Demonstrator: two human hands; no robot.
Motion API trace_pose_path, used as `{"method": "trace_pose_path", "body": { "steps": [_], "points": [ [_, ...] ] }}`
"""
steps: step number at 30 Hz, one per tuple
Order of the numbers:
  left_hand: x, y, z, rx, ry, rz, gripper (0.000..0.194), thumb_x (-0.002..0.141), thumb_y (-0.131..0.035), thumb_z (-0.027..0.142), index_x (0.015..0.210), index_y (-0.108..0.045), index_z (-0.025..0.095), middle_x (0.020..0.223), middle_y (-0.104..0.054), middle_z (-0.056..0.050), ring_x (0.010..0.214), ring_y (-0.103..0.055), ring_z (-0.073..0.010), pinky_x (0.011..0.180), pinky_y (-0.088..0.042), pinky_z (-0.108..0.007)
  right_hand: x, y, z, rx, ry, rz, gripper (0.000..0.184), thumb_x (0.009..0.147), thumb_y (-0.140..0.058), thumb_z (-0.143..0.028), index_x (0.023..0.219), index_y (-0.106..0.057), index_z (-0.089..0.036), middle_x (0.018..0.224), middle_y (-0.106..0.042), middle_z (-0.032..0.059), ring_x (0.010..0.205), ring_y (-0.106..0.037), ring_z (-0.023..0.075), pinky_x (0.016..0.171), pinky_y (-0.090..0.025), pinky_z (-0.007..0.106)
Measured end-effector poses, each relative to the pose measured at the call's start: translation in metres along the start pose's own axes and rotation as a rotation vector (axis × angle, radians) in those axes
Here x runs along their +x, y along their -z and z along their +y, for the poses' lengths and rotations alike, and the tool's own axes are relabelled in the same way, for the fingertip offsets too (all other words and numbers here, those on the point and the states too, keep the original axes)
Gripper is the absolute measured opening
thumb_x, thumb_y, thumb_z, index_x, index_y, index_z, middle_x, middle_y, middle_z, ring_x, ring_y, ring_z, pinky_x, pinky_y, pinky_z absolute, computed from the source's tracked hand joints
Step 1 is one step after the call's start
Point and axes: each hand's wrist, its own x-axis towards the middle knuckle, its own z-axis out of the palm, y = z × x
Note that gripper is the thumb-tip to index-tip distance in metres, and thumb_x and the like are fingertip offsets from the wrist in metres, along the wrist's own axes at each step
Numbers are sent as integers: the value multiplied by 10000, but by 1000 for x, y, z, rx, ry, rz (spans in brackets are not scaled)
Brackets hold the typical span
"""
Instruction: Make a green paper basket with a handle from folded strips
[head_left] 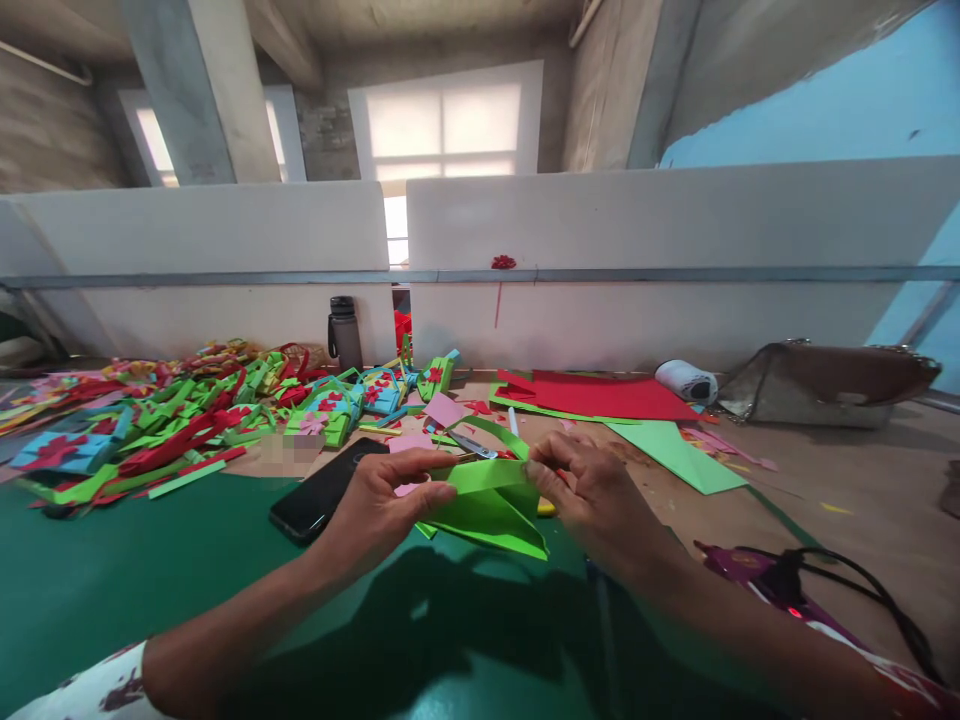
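Observation:
My left hand (386, 498) and my right hand (589, 490) both pinch a folded piece of bright green paper (491, 510), held just above the dark green mat (150, 580). The left fingers close on its left edge, the right fingers on its upper right corner. Scissors (472, 446) lie just behind the paper. A black phone (322, 490) lies flat beside my left hand.
A heap of finished coloured paper pieces (187, 410) covers the left of the table. Red paper sheets (600, 395) and a green sheet (675, 455) lie at the back right, with a tape roll (686, 381), a bag (825, 385), a dark bottle (344, 332) and a black cable (862, 590).

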Motion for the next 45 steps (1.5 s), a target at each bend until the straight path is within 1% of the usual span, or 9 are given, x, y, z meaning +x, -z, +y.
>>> {"method": "trace_pose_path", "body": {
  "steps": [5, 7, 11, 19, 23, 31, 35, 39, 45],
  "points": [
    [4, 7, -1, 67, -41, -166, 334, 789, -559, 214, 1101, -678, 209, 838, -721, -24, 729, -639, -160, 608, -509, -229, 0, 3, -2, 22, -35, -11, 192, 843, -427, -243, 659, -469, -208, 639, -503, -1, 673, -443, 177, 637, -354, 318],
    [4, 7, -2, 64, -55, -144, 314, 787, -557, 197, 1070, -693, 205, 871, -719, -31, 751, -640, -160, 619, -511, -229, 0, 4, -2, 50, -53, -32, 193, 844, -433, -249, 660, -476, -207, 633, -502, -4, 660, -450, 171, 612, -363, 303],
    [4, 5, -1, 57, -6, -44, 242, 761, -571, 219, 932, -730, 158, 706, -704, -33, 638, -621, -155, 581, -505, -243, 0, 3, -2, 112, -52, -74, 193, 843, -440, -243, 659, -484, -204, 627, -504, -15, 635, -470, 153, 586, -373, 276],
    [6, 11, 5, -17, 58, -161, 309, 814, -524, 340, 992, -692, 152, 813, -692, -41, 721, -622, -155, 659, -489, -251, 2, 5, -4, 176, -72, -97, 193, 831, -459, -260, 648, -481, -203, 609, -477, -28, 595, -473, 136, 553, -364, 260],
    [5, 5, 5, 3, 136, -146, 361, 757, -596, 409, 963, -711, 136, 796, -711, -54, 723, -629, -186, 644, -491, -264, 0, 3, -5, 124, -65, -77, 194, 832, -456, -245, 646, -487, -200, 599, -496, -30, 594, -473, 137, 567, -347, 271],
    [6, -5, -2, 30, 192, -85, 224, 697, -647, 344, 750, -751, 153, 648, -714, -34, 605, -612, -176, 587, -480, -263, -2, -2, -3, 47, -25, -61, 152, 822, -468, -206, 674, -505, -198, 661, -551, 0, 690, -475, 171, 638, -341, 310],
    [5, -4, 1, -18, 156, -90, 220, 712, -628, 350, 657, -712, 155, 758, -726, -47, 759, -642, -213, 666, -483, -278, -2, 0, -4, 82, -19, -90, 160, 823, -460, -185, 666, -490, -200, 638, -519, -19, 646, -456, 150, 618, -336, 292],
    [3, -4, 3, -49, 143, -90, 256, 744, -600, 356, 582, -629, 160, 708, -692, -36, 840, -642, -239, 732, -482, -311, -1, 2, -5, 164, -24, -129, 155, 814, -458, -168, 663, -477, -198, 616, -472, -36, 608, -436, 128, 565, -322, 256],
    [4, 0, 8, 29, 4, -86, 243, 762, -582, 294, 556, -620, 169, 1084, -658, -88, 1190, -489, -279, 970, -374, -404, 0, 6, -7, 222, -19, -142, 158, 811, -477, -182, 656, -508, -189, 615, -476, -33, 596, -434, 120, 548, -334, 243]
  ]
}}
